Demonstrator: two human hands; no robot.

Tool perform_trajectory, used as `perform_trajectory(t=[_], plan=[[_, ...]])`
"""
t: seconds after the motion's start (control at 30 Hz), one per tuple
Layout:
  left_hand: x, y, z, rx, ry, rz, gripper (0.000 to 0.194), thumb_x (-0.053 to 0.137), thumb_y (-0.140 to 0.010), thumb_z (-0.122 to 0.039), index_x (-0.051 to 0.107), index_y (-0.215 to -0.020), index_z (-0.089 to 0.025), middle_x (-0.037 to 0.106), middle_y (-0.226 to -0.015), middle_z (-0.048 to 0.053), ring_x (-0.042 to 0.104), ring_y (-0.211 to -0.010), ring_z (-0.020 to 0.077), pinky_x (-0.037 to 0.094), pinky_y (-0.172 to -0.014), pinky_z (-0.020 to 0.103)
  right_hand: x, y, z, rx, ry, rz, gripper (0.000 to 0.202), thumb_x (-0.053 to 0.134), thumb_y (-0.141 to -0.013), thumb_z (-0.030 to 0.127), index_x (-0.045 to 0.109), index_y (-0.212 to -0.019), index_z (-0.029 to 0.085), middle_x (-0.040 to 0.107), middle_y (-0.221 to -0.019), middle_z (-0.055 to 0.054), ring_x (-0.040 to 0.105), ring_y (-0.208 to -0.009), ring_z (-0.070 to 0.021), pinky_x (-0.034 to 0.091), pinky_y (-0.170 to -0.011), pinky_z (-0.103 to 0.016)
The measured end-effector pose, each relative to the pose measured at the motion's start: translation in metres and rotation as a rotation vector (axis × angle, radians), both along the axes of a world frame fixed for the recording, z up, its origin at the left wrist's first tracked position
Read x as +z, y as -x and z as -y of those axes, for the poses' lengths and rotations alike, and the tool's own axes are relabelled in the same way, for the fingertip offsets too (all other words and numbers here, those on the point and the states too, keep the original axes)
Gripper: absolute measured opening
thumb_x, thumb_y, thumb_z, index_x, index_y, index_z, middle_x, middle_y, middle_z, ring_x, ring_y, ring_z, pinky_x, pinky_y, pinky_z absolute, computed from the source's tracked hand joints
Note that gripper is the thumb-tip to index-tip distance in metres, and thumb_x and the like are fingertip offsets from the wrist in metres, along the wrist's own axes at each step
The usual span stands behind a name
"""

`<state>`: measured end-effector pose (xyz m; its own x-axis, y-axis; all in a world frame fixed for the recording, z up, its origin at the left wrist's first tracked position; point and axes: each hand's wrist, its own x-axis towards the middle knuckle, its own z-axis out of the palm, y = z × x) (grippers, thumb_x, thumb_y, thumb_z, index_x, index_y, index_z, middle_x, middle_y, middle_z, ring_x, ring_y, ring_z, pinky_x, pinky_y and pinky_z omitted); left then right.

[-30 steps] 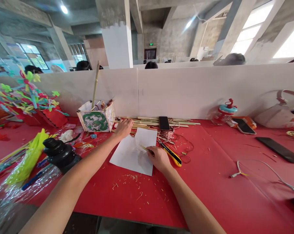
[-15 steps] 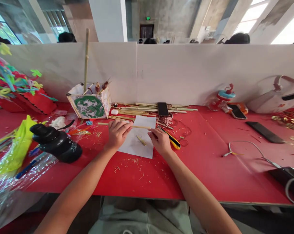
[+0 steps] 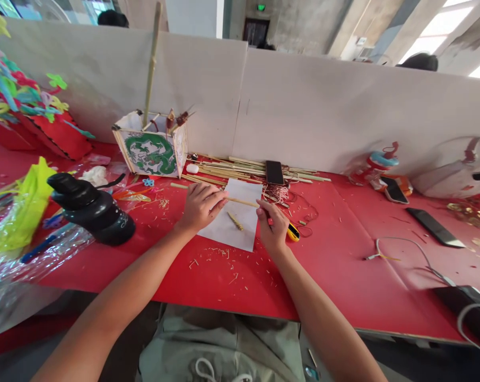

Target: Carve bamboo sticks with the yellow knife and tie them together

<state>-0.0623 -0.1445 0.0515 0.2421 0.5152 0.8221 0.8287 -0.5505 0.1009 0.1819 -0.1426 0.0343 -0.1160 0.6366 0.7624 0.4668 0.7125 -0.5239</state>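
A thin bamboo stick [image 3: 243, 201] is held level above a white sheet of paper [image 3: 227, 232]. My left hand [image 3: 203, 206] is closed round its left part, and a short end sticks out past the hand on the left. At the stick's right end, the thumb and fingers of my right hand [image 3: 272, 223] come together on the tip. A small yellowish-green piece [image 3: 235, 220] lies on the paper between my hands. Just beyond my right hand is a yellow cutter [image 3: 293, 232], partly hidden by that hand.
Bamboo strips [image 3: 219, 171], a phone [image 3: 274, 172] and tangled string [image 3: 277, 194] lie behind the paper. A dragon-painted box [image 3: 150, 153] stands back left, a black bottle [image 3: 94, 212] nearer. Shavings litter the red table [image 3: 335, 265]. A power bank [image 3: 466, 307] and cable are right.
The view has tilted down and shifted slightly. My right hand's fingers have loosened and sit at the stick's tip, and the hand covers more of the cutter. My left hand keeps its hold.
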Motion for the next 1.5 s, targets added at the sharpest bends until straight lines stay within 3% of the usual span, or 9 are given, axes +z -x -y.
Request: perform_trajectory(t=[0.23,0.5,0.73,0.9,1.1,1.33,1.5], plan=[[-0.001,-0.003,0.000,-0.003,0.087,-0.040,0.023,0.053,-0.102,-0.039,0.069,-0.112,-0.025,0.073,-0.095,0.003,0.059,-0.094,0.0214,0.034,-0.086,0.041,0.002,0.000,-0.002,-0.024,-0.067,-0.010,0.016,0.059,-0.098,0.027,0.072,-0.106,0.022,0.072,-0.083,-0.004,0.062,-0.065,-0.0161,0.049,-0.062,-0.030],[0.002,-0.025,0.012,-0.116,0.139,-0.122,0.023,0.049,-0.104,-0.037,0.067,-0.114,-0.026,0.074,-0.097,0.001,0.061,-0.089,0.0190,0.032,-0.086,0.040,0.003,0.009,0.006,0.070,0.030,0.098,0.016,0.057,-0.099,0.029,0.070,-0.100,0.021,0.069,-0.076,-0.003,0.061,-0.062,-0.0155,0.050,-0.060,-0.029],[-0.001,-0.040,0.020,-0.169,0.271,0.071,0.024,0.047,-0.106,-0.038,0.066,-0.101,-0.025,0.072,-0.090,-0.001,0.062,-0.087,0.0166,0.032,-0.087,0.039,0.000,0.013,0.008,0.135,0.060,0.063,0.013,0.059,-0.097,0.026,0.071,-0.102,0.022,0.071,-0.080,-0.003,0.062,-0.063,-0.0145,0.050,-0.061,-0.028],[-0.005,-0.046,0.024,-0.122,0.315,0.188,0.025,0.048,-0.105,-0.038,0.067,-0.098,-0.024,0.071,-0.087,-0.001,0.062,-0.088,0.0164,0.030,-0.091,0.040,0.001,0.014,0.007,0.130,0.101,0.034,0.015,0.060,-0.097,0.031,0.071,-0.097,0.022,0.072,-0.080,-0.004,0.061,-0.062,-0.0149,0.050,-0.060,-0.029],[-0.007,-0.049,0.027,-0.098,0.310,0.233,0.024,0.050,-0.104,-0.039,0.068,-0.097,-0.025,0.074,-0.091,-0.001,0.063,-0.091,0.0179,0.029,-0.094,0.042,0.004,0.017,0.009,0.132,0.237,-0.031,0.022,0.061,-0.094,0.039,0.069,-0.088,0.020,0.067,-0.070,-0.002,0.055,-0.055,-0.0133,0.048,-0.055,-0.028],[-0.008,-0.051,0.028,-0.077,0.310,0.262,0.022,0.051,-0.103,-0.038,0.068,-0.098,-0.025,0.074,-0.093,0.000,0.063,-0.093,0.0181,0.030,-0.095,0.043,0.004,0.017,0.006,0.291,0.485,-0.232,0.025,0.070,-0.087,0.043,0.068,-0.086,0.018,0.064,-0.070,0.000,0.053,-0.057,-0.0119,0.044,-0.053,-0.025],[-0.008,-0.052,0.029,-0.077,0.316,0.258,0.025,0.049,-0.104,-0.039,0.068,-0.098,-0.024,0.074,-0.093,0.001,0.063,-0.093,0.0187,0.029,-0.094,0.043,0.004,0.017,0.004,0.327,0.545,-0.281,0.027,0.073,-0.084,0.044,0.067,-0.085,0.018,0.061,-0.069,0.000,0.051,-0.057,-0.0110,0.041,-0.052,-0.024]])
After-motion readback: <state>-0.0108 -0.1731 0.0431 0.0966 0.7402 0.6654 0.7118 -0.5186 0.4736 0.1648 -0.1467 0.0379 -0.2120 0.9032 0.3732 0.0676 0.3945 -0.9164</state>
